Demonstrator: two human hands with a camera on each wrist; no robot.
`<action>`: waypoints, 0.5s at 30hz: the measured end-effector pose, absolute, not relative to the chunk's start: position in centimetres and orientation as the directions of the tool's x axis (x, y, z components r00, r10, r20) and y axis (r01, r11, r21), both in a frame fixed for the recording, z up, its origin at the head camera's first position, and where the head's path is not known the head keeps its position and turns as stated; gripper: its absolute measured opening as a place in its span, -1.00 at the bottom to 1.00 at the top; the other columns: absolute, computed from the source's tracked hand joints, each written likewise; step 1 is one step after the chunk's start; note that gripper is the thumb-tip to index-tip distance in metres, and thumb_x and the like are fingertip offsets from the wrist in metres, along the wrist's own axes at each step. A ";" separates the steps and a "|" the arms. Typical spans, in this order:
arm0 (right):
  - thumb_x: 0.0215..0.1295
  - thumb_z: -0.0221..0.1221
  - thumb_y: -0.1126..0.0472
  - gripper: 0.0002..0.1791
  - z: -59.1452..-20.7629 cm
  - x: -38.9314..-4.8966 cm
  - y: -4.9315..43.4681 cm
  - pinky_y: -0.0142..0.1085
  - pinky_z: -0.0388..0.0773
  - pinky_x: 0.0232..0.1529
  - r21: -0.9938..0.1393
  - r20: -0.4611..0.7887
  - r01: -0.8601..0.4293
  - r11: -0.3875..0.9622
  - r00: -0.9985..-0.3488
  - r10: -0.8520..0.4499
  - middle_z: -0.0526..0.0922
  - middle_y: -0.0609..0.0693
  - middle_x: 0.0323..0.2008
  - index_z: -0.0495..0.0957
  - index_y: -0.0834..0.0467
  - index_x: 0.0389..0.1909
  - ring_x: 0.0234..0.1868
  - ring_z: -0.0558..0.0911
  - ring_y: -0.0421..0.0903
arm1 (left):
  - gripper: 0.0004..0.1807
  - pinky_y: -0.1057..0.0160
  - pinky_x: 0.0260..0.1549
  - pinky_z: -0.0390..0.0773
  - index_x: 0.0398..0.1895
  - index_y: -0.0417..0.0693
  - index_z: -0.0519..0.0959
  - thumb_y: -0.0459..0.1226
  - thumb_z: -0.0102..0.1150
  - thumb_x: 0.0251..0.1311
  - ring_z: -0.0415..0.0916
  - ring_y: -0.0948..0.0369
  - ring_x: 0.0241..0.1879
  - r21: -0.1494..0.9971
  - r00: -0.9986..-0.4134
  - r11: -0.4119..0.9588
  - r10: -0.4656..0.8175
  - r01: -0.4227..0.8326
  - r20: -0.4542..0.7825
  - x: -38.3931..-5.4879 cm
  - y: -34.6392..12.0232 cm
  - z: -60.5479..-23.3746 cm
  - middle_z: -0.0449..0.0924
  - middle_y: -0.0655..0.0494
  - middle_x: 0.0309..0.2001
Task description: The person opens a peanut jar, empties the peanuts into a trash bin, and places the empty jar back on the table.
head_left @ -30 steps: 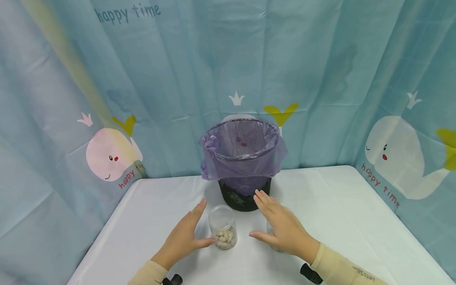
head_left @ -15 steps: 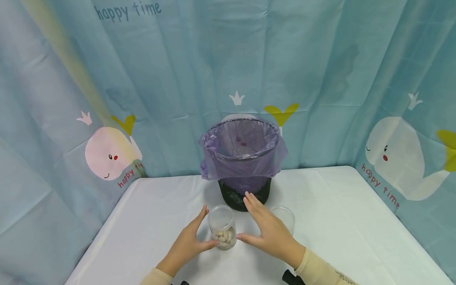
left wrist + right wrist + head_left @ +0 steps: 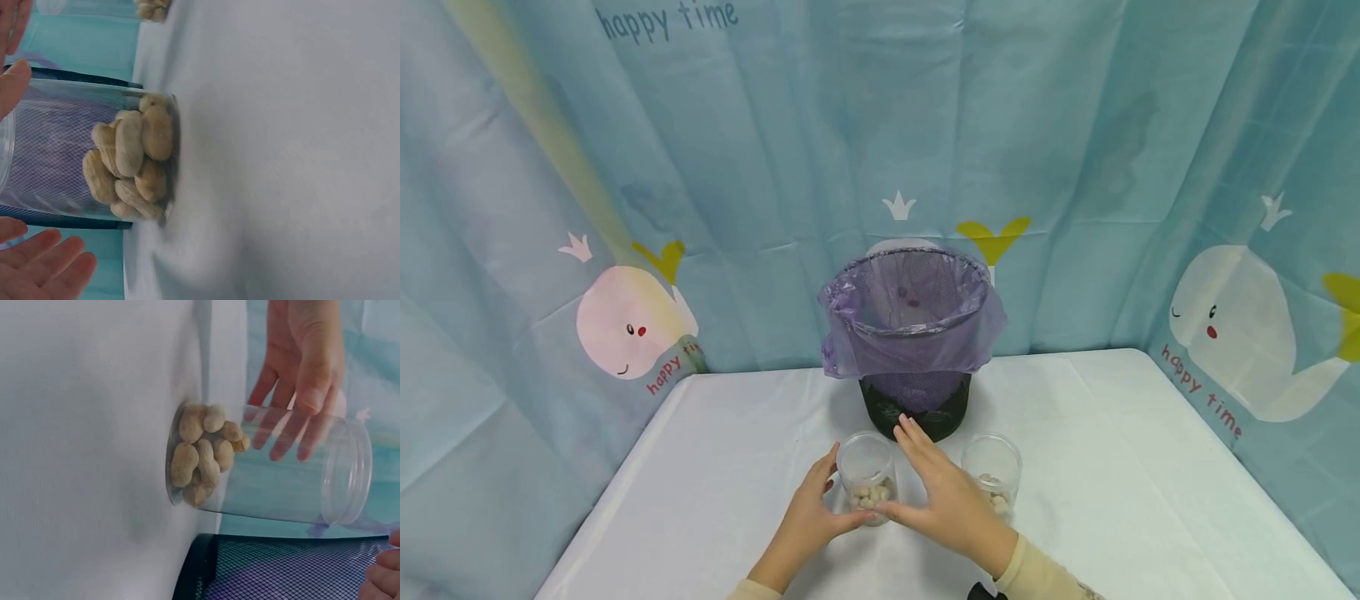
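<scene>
A clear jar (image 3: 863, 457) stands upright on the table with unshelled peanuts (image 3: 130, 164) in its lower part. On its left is my left hand (image 3: 808, 515), fingers spread along the side and thumb toward the front. My right hand (image 3: 951, 502) is at the jar's right front, fingers extended and thumb reaching across the front. In the left wrist view, a gap shows between the left fingertips (image 3: 80, 265) and the jar wall. Whether either thumb touches the jar cannot be told. A second clear jar (image 3: 996, 457) with peanuts stands right of my right hand, partly hidden by it.
A black mesh bin (image 3: 951, 412) lined with a purple plastic bag (image 3: 917, 354) stands right behind the jars. The white tabletop (image 3: 1120, 467) extends to both sides. A blue printed curtain (image 3: 790, 167) encloses the back and sides.
My right hand has moved left, away from the second jar and up to the first, uncovering the second. My left hand has shifted slightly right, closer to the first jar. Both jars stay put.
</scene>
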State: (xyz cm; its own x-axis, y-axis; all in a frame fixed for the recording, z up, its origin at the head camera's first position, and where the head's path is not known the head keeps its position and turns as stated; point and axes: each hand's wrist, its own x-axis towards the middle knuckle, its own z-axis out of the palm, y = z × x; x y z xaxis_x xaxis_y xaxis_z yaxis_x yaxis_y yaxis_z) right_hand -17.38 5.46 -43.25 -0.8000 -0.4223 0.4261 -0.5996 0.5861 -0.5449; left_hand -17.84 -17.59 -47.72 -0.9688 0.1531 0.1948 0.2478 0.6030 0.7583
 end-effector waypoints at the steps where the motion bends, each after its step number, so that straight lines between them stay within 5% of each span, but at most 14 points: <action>1: 0.17 0.28 -0.30 0.02 -43.3 -17.4 5.4 0.03 0.50 0.32 -0.548 0.427 -0.599 0.583 -0.800 -0.421 0.09 -0.03 0.57 0.17 0.14 0.52 0.52 0.25 0.01 | 0.22 -0.11 0.22 0.51 0.49 -0.38 0.11 -0.04 0.61 -0.17 0.37 -0.22 0.32 0.768 -0.971 0.595 0.145 0.238 0.188 -17.8 -17.5 -47.7 0.31 -0.31 0.39; 15: 0.09 0.37 -0.27 0.09 -43.9 -18.1 3.8 0.15 0.34 0.41 -0.746 0.308 -0.459 0.483 -0.881 -0.361 0.10 -0.02 0.56 0.13 0.09 0.54 0.54 0.20 0.07 | 0.23 -0.12 0.26 0.49 0.53 -0.31 0.06 -0.08 0.61 -0.15 0.35 -0.24 0.34 0.845 -0.985 0.506 0.067 0.172 0.160 -17.6 -16.5 -48.8 0.22 -0.33 0.45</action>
State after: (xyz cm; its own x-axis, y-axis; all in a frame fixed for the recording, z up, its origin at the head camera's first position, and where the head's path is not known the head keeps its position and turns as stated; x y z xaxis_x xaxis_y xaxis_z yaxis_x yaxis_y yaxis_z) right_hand -18.11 3.75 -43.93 -0.8805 -0.3607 0.3076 -0.4585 0.4834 -0.7457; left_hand -17.58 -16.52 -48.82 -0.9848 0.0670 0.1601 0.1718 0.5061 0.8452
